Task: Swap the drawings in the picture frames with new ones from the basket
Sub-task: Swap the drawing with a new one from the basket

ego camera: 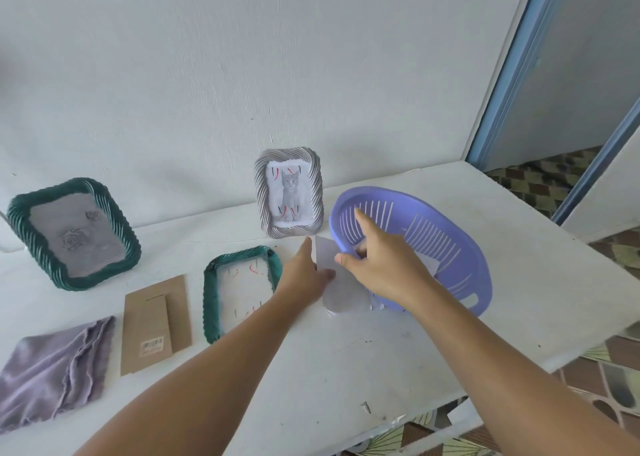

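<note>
Drawings on white paper (341, 282) stick out past the rim of the tilted purple basket (446, 244), which is tipped up on its edge on the white counter (381, 358). The right hand (377, 258) grips the basket rim, thumb on the near side of the rim and index finger stretched up across the slotted inside. The left hand (304, 275) holds the paper sheet, its thumb on the front and the other fingers behind it.

Just beyond the fingers of both hands, a grey frame (289, 192) stands upright against the wall and shows a cat picture. Just left of the left-hand fingers, a small green frame (239, 289) lies flat on the counter with a sheet showing red marks inside. Farther left lies a brown cardboard backing (156, 320) with a barcode label, then a crumpled lilac cloth (52, 369) near the counter's edge. A large green frame (74, 232) with a rose drawing leans well to the left of the hands.
</note>
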